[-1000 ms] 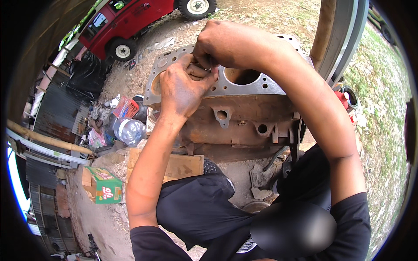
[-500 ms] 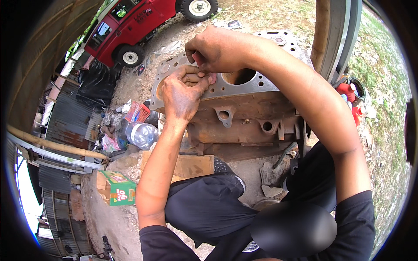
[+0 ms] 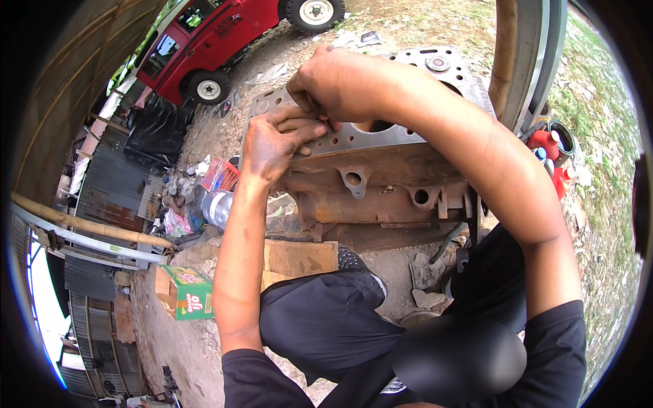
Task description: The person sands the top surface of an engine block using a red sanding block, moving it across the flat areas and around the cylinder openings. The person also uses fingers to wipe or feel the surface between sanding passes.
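A rusty brown engine block (image 3: pixel 381 183) with a grey machined top face (image 3: pixel 340 141) stands in front of me. Large round bores and small holes pierce that face. My left hand (image 3: pixel 275 141) is over its left part, fingers bent and drawn together, the fingertips close to my right hand. From above, my right hand (image 3: pixel 333 85) reaches in with curled fingers pointing down beside a bore. Something small and reddish shows between the fingertips, too little to name. My hands cover what they grip and part of the bores.
A cardboard sheet (image 3: pixel 299 262) lies before the block, near my knees. To the left are a green box (image 3: pixel 187 294), a clear plastic bottle (image 3: pixel 216 207) and a red basket (image 3: pixel 220 175). Red bottles (image 3: pixel 546 141) stand right, beyond a post (image 3: pixel 505 61). A red vehicle (image 3: pixel 218 34) is parked behind.
My left hand has shifted slightly left, its fingers straighter and flatter across the top face. My right hand has dipped a little, its fingertips still beside the left ones. The view has shifted slightly.
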Available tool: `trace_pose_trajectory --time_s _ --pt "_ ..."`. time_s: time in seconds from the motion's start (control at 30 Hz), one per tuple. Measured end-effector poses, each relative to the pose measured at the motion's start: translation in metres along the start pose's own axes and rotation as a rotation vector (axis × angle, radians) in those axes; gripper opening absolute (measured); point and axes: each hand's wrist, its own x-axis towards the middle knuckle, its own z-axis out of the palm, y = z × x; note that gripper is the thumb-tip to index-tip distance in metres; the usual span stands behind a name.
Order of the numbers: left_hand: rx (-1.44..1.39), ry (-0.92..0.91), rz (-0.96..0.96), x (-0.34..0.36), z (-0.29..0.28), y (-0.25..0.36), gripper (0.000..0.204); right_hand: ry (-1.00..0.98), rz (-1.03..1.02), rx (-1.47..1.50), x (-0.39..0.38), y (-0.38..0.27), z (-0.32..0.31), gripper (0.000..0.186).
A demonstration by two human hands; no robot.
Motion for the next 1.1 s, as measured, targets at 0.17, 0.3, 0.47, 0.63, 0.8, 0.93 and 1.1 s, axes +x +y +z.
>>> trace_pose_trajectory --time_s 0.17,0.3,0.47,0.63,0.8,0.93,1.1 --pt "-0.002 0.010 0.025 -0.003 -0.015 -0.011 0.030 -0.078 0.015 0.052 0.002 -0.005 -0.003 0.018" --pt "0.030 0.017 0.078 -0.001 -0.001 -0.013 0.035 -0.128 0.062 0.137 0.005 0.000 -0.002 0.017" --pt "0.020 0.030 0.070 -0.002 0.009 -0.004 0.040 -0.077 -0.003 0.196 0.000 0.017 -0.006 0.015" --pt "0.089 0.046 0.121 0.003 0.010 -0.011 0.032 -0.099 0.022 0.169 0.000 0.014 -0.003 0.016" --pt "0.060 -0.003 0.028 0.002 -0.001 -0.008 0.028 -0.142 0.036 -0.015 0.001 0.007 0.018 0.016" --pt "-0.050 0.031 0.014 0.001 -0.012 -0.012 0.029 -0.161 -0.007 0.029 0.003 0.008 0.010 0.016" --pt "-0.040 0.027 -0.023 -0.001 -0.011 -0.015 0.031 -0.155 -0.010 0.030 0.002 0.010 0.015 0.010"
